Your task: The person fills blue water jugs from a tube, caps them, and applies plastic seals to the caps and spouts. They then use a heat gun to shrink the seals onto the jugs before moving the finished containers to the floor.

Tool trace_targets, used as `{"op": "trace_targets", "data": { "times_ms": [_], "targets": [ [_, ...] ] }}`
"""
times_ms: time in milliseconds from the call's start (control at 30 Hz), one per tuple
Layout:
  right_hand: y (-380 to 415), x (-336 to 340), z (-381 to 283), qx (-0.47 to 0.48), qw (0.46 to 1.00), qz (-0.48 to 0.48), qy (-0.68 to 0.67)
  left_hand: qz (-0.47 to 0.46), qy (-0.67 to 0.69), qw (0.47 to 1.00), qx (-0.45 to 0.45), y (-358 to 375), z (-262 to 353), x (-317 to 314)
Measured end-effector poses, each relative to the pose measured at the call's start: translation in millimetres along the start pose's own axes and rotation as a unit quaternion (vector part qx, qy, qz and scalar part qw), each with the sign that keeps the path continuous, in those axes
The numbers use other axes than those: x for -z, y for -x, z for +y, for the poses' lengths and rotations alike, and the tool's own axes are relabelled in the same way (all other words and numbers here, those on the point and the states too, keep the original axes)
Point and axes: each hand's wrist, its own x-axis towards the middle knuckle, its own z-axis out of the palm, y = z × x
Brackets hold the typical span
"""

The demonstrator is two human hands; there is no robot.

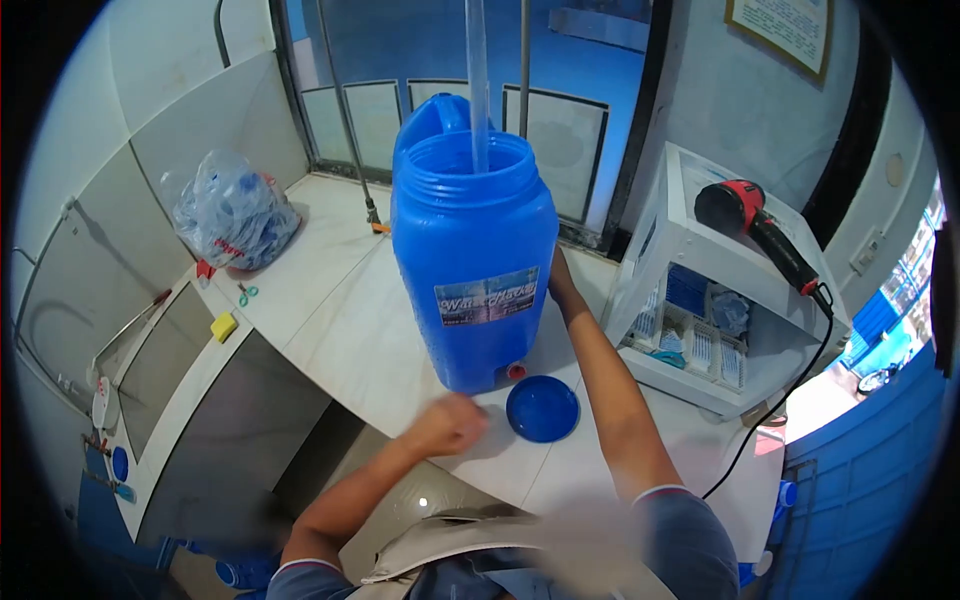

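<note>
A tall blue water jug (480, 260) with a printed label stands upright on the tiled counter, its mouth uncapped. From above, a clear tube or stream (478, 90) reaches down into the opening. My left hand (447, 425), blurred by motion, is curled closed in front of the jug's base, with nothing visible in it. Beside it lies a round blue lid (543, 408). Low on the jug's front is a small red spigot fitting (517, 371). My right hand (558, 275) is at the jug's right side, its fingers hidden behind it.
On the right, a red and black heat gun (745, 215) rests on a white cabinet (700, 370), its cord hanging to the counter. A plastic bag (235, 215), green scissors (247, 293) and a yellow sponge (223, 327) are at left, near a sink (165, 370).
</note>
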Motion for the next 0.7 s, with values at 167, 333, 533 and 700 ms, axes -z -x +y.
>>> {"op": "trace_targets", "data": {
  "times_ms": [167,333,533,700],
  "targets": [
    [93.4,-5.9,-110.2,-0.074,0.963,0.155,-0.207,0.404,0.090,0.880,0.232,-36.8,-116.7,141.9],
    [181.0,-68.9,-146.6,0.037,0.958,0.195,-0.206,0.195,0.521,0.799,0.228,-146.5,-290.0,165.4],
    [165.7,-91.0,-146.1,0.023,0.925,0.255,-0.281,0.232,0.554,0.765,0.233,-173.4,-288.6,111.6],
    [153.0,-69.7,-151.4,-0.045,0.938,0.240,-0.247,0.271,0.528,0.754,0.281,-142.0,-285.7,118.4]
  ]
}}
